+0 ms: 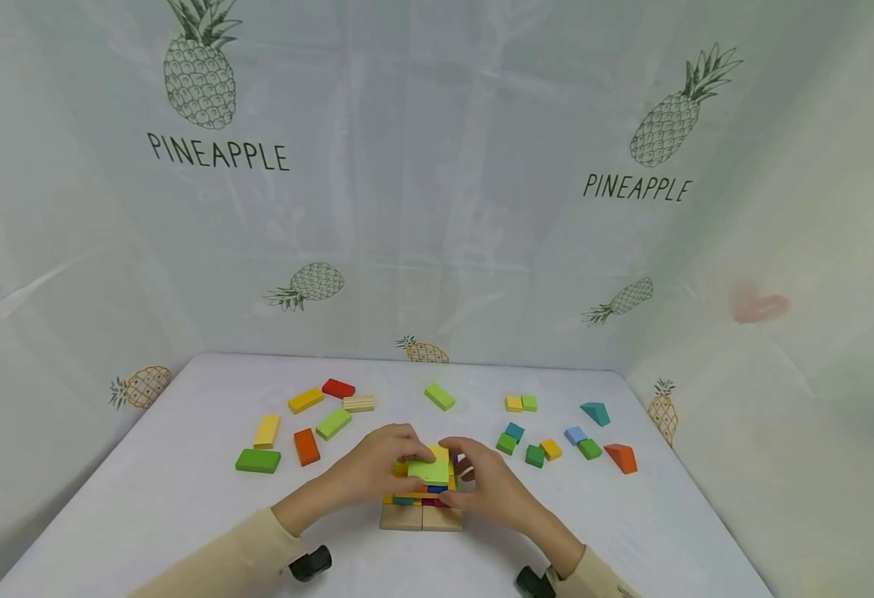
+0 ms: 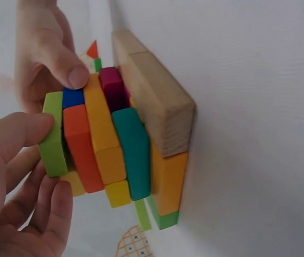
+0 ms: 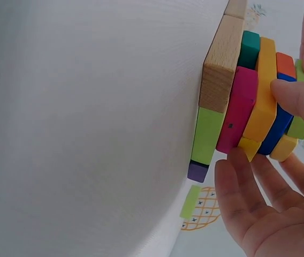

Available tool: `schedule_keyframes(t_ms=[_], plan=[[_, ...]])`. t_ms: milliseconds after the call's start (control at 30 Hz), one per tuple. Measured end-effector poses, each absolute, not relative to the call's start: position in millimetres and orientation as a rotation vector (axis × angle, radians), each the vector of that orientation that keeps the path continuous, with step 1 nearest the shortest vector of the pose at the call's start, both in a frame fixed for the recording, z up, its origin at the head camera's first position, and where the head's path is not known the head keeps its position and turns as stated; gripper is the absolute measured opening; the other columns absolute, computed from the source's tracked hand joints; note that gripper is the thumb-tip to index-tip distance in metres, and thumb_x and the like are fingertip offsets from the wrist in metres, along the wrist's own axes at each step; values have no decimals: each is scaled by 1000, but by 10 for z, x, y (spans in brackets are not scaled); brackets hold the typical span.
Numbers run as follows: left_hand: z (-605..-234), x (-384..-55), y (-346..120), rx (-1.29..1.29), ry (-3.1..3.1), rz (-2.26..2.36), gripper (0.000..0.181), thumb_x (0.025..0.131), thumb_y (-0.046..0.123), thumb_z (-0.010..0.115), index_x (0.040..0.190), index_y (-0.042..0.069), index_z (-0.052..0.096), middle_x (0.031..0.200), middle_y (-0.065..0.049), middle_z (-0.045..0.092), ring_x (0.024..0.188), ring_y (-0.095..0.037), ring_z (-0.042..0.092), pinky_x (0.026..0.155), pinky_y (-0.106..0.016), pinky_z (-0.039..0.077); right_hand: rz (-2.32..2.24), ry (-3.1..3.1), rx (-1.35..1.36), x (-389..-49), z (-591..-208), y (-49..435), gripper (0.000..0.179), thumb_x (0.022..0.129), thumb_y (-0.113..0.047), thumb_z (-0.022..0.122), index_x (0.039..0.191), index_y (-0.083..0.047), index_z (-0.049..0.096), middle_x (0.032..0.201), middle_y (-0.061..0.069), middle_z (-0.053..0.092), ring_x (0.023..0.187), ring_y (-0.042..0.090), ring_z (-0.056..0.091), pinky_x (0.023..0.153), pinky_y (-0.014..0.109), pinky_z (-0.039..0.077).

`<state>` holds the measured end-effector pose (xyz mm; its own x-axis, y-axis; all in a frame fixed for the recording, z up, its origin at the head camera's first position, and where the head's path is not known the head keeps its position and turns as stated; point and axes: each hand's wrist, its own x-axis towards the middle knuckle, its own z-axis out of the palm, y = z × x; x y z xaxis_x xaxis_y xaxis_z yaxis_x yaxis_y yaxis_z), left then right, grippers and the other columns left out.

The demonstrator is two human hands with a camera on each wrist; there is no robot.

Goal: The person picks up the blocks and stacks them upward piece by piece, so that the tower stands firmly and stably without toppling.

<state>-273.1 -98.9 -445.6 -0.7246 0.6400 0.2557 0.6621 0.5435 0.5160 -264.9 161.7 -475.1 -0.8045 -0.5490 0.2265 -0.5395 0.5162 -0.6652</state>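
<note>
A tower of coloured wooden blocks (image 1: 428, 497) stands on plain wood blocks (image 1: 401, 517) near the front of the table. On its top layer lies a light green block (image 2: 54, 134), which my left hand (image 1: 377, 467) pinches between thumb and fingers. From the other side my right hand (image 1: 498, 490) holds the tower, its thumb against a yellow-orange block (image 3: 261, 101) and its fingers curled behind. Beneath the green block are an orange block (image 2: 81, 147) and a blue block (image 3: 276, 131). Teal (image 2: 132, 152) and magenta (image 3: 238, 107) blocks sit lower. The tower's far side is mostly hidden.
Loose blocks lie on the white table (image 1: 145, 498): at left a green block (image 1: 258, 461), a red block (image 1: 338, 388) and several others; at right small cubes and an orange-red triangular block (image 1: 621, 458). Behind hangs a pineapple-print curtain (image 1: 437, 208).
</note>
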Motion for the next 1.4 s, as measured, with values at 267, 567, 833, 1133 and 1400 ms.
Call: schedule_keyframes(t_ms=[267, 567, 833, 1133, 1400], plan=[[-4514, -2681, -993, -1066, -2722, -937, 39, 90, 30, 88, 127, 22, 77, 107, 13, 61, 97, -5, 55, 88, -22, 55, -1178, 2725, -967, -2649, -4753, 1613, 69, 90, -22, 88, 148, -8, 54, 130, 2, 64, 107, 19, 68, 91, 35, 62], [-4585, -2685, -992, -954, -2752, -1047, 64, 87, 37, 90, 143, 16, 65, 128, 4, 62, 96, -13, 60, 84, -23, 58, -1191, 2723, -963, -2641, -4753, 1612, 68, 90, -21, 88, 148, -8, 54, 126, 2, 64, 107, 20, 68, 90, 37, 63], [-4655, -2707, -982, -935, -2749, -1092, 65, 86, 41, 90, 140, 12, 66, 123, 7, 62, 93, -7, 58, 80, -21, 55, -1200, 2725, -975, -2644, -4755, 1615, 68, 90, -19, 88, 148, -9, 54, 126, 2, 64, 106, 22, 68, 90, 38, 63], [-4660, -2707, -996, -894, -2799, -1101, 69, 86, 46, 89, 143, 15, 65, 126, 6, 65, 97, -6, 59, 83, -21, 56, -1202, 2722, -973, -2631, -4744, 1611, 69, 90, -20, 88, 148, -8, 53, 126, 2, 64, 106, 22, 68, 90, 38, 63], [-4669, -2729, -1028, -898, -2802, -1154, 64, 88, 46, 87, 140, 16, 66, 125, 5, 67, 98, -8, 62, 86, -23, 58, -1185, 2727, -954, -2628, -4731, 1611, 69, 90, -21, 88, 148, -9, 53, 126, 1, 64, 106, 22, 68, 91, 39, 63]])
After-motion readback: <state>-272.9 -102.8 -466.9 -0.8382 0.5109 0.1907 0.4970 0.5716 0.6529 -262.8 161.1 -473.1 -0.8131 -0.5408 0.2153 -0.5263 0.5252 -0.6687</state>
